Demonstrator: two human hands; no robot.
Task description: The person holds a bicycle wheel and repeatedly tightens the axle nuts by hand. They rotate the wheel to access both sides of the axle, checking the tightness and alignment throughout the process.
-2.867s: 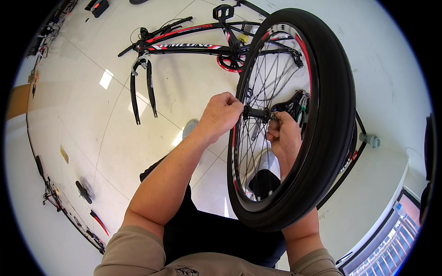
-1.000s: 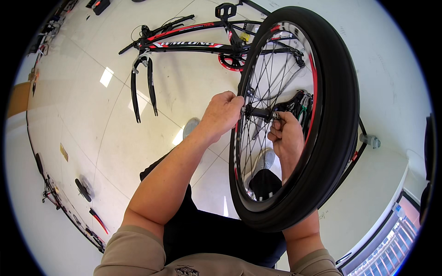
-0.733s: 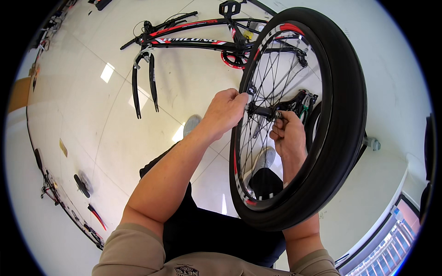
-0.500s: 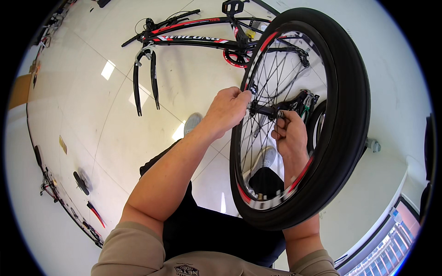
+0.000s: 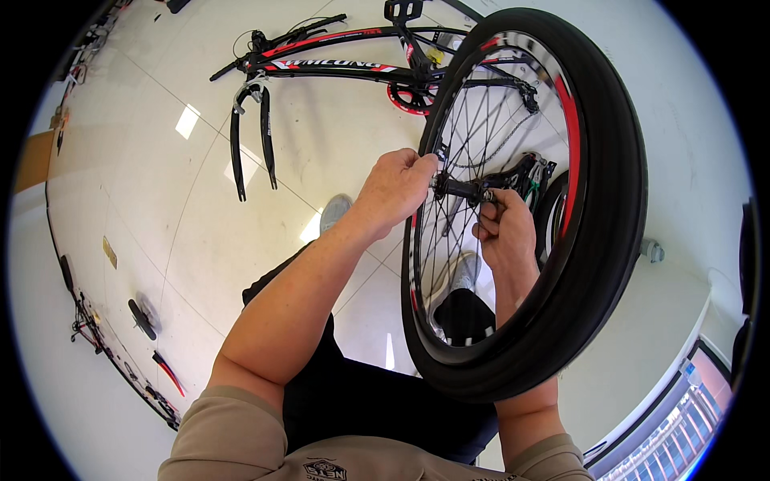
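Observation:
Between my two hands I hold up a bicycle wheel (image 5: 613,200) by the ends of its axle, tilted off upright. Its tyre is fat and black, and its rim has red and white patches. My left hand (image 5: 399,186) is closed with thumb and fingers on the left axle end. On the other side my right hand (image 5: 508,226) pinches the right axle end, its forearm passing behind the tyre. The black hub (image 5: 463,189) spans the gap between them, with dark spokes running out to the rim. My fingers cover most of both axle ends.
Ahead on the tiled floor lies a black, red and white bicycle frame (image 5: 345,67) with its fork (image 5: 267,136) towards me. Beyond the wheel sit black parts (image 5: 525,178) and part of another tyre (image 5: 553,212). A saddle-like black piece (image 5: 142,319) lies at left, a window (image 5: 674,425) lower right.
The wheel has spun about its axle: the red and white rim patches stand at other places. It has also shifted very slightly. Both hands keep their hold on the axle ends.

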